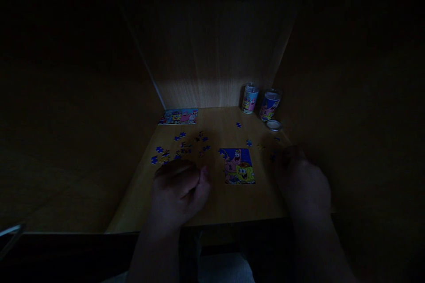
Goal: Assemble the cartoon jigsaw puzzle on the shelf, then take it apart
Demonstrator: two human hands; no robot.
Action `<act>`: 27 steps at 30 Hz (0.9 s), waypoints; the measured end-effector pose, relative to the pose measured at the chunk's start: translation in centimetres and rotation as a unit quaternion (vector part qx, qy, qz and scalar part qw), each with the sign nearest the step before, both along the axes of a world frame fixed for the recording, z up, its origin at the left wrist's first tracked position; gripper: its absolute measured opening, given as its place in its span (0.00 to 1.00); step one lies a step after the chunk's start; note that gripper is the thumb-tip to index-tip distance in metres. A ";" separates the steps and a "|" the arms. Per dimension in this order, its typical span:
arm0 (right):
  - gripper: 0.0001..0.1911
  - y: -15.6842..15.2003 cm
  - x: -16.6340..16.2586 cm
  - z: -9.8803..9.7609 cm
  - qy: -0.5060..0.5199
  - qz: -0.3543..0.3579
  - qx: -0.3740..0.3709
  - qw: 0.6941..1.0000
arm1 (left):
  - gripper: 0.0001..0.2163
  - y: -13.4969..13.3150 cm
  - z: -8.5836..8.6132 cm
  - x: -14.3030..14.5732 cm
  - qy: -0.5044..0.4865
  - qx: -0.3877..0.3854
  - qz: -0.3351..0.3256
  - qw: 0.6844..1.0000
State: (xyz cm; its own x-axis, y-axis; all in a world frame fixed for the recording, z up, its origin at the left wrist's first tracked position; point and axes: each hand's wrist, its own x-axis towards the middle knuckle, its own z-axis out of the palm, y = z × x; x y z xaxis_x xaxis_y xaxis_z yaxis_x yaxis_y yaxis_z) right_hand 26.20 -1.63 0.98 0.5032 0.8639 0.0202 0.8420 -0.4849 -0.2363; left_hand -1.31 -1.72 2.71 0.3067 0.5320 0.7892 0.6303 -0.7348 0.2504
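My left hand point(181, 190) is curled into a fist over the front left of the table, just in front of scattered jigsaw pieces point(186, 147). Whether anything is inside it is hidden. Between my hands lies a partly joined jigsaw puzzle point(238, 168) with cartoon figures, a pink one and a yellow one, on blue. On the right, my right hand point(303, 183) is bent downward with its fingers drawn together, close to a dark blue piece point(273, 157). Deep shadow hides what its fingertips hold, if anything. A few more pieces point(249, 142) lie beyond the puzzle.
Two cartoon-printed cans, a light blue one point(249, 101) and a dark blue one point(269, 106), stand at the back right. A round metal lid point(274, 125) lies before them. A cartoon picture card point(179, 116) rests at the back left. Wooden panels point(202, 66) enclose the dim tabletop point(215, 208).
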 end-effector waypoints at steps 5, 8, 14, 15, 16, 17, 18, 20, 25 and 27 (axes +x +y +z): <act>0.19 0.1 0.1 0.1 0.010 0.002 0.007 1.000 | 0.22 -0.1 1.1 0.5 0.033 -0.039 0.023 0.998; 0.19 0.1 0.2 -0.1 0.003 0.013 0.010 1.000 | 0.14 0.9 3.2 2.0 0.073 -0.103 0.042 0.991; 0.21 -0.1 0.4 -0.1 -0.001 0.048 0.025 0.999 | 0.17 8.9 4.1 7.4 0.293 -0.215 0.022 0.931; 0.21 -0.2 0.3 -0.1 -0.002 0.056 0.026 0.998 | 0.21 10.6 3.5 8.1 0.332 -0.221 0.012 0.917; 0.21 -0.3 0.3 0.0 -0.004 0.063 0.027 0.998 | 0.26 12.2 2.8 8.6 0.365 -0.224 0.000 0.904; 0.21 -0.3 0.3 0.0 -0.006 0.068 0.027 0.997 | 0.29 13.5 2.1 9.0 0.380 -0.229 -0.008 0.896; 0.20 -0.3 0.3 0.1 -0.009 0.071 0.028 0.997 | 0.31 14.6 1.4 9.2 0.390 -0.232 -0.013 0.891; 0.19 -0.3 0.3 -0.1 -0.016 0.078 0.033 0.996 | 0.30 16.0 0.5 9.2 0.401 -0.239 0.001 0.884; 0.12 0.0 0.7 -1.1 0.032 0.187 0.170 0.967 | 0.24 15.8 0.8 7.9 0.414 -0.236 0.056 0.877; 0.10 0.2 0.7 -1.5 0.080 0.301 0.249 0.917 | 0.21 15.0 1.3 7.2 0.419 -0.239 0.080 0.872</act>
State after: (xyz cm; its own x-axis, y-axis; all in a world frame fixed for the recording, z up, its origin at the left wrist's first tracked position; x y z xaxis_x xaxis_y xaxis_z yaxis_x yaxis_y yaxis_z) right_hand 26.91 -1.40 -0.47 -0.0308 0.8901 0.4548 0.8566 0.2580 -0.4469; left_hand 5.92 13.24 4.00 0.5604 0.8282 -0.0004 0.8245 -0.5580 -0.0945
